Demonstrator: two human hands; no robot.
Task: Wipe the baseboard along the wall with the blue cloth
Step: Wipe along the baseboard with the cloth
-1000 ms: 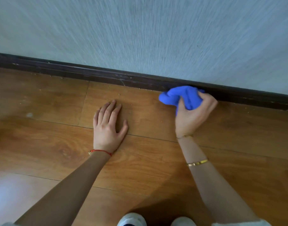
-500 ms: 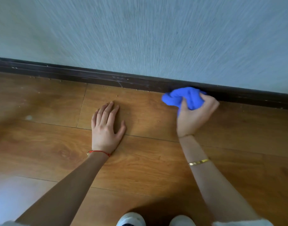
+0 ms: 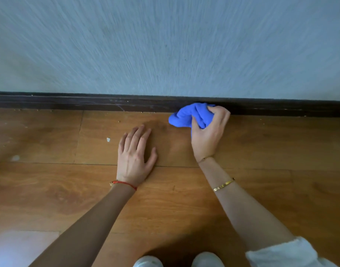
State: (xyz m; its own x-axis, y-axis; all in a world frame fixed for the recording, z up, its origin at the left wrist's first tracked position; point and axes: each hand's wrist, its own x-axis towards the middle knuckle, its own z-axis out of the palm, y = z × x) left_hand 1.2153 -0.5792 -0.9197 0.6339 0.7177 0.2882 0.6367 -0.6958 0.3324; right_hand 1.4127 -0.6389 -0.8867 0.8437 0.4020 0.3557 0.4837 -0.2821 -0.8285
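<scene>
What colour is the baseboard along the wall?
Very dark brown, almost black baseboard, seen in the head view.

1 head-worn camera looks forward and steeply down from close above the wooden floor (image 3: 49, 189). It faces the wall (image 3: 165, 45), whose dark baseboard (image 3: 69, 103) crosses the upper middle. Both forearms reach in from the bottom edge, with shoe tips (image 3: 148, 262) below.

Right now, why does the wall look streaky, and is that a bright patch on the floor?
Head view: the wall is smeared into streaks that fan outward, probably motion blur; the hands and blue cloth stay fairly sharp. Pale glare washes the floor at bottom left, and a dark shadow pools near the shoes.
</scene>
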